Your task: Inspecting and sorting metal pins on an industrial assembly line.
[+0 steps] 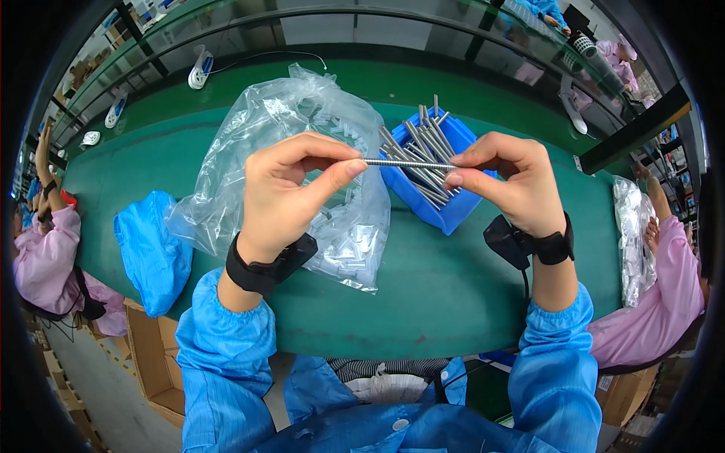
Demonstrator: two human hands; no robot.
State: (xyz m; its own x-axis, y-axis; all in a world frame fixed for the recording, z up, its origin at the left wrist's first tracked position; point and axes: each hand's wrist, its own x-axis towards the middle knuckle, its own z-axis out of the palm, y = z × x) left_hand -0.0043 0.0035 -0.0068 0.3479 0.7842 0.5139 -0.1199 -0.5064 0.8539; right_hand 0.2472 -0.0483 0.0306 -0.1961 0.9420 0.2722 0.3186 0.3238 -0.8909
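Note:
A thin, ribbed metal rod [408,163], perhaps a long coil spring, is stretched level between my two hands. My left hand [285,185] pinches its left end between thumb and forefinger. At the other end, the thumb and forefinger of my right hand [517,177] are closed on it. Just beyond the rod stands a blue plastic bin [447,215], heaped with several similar metal rods [434,140]. A large clear plastic bag [242,143] lies behind and under my left hand. Small clear tube-like pieces [351,253] show inside it.
A crumpled blue cloth item [155,253] lies on the green tabletop [408,302] at the left. Clear plastic packaging [633,234] sits near the right edge. People in pink sleeves [653,291] work at both sides. An open cardboard box [155,362] stands below the table at left.

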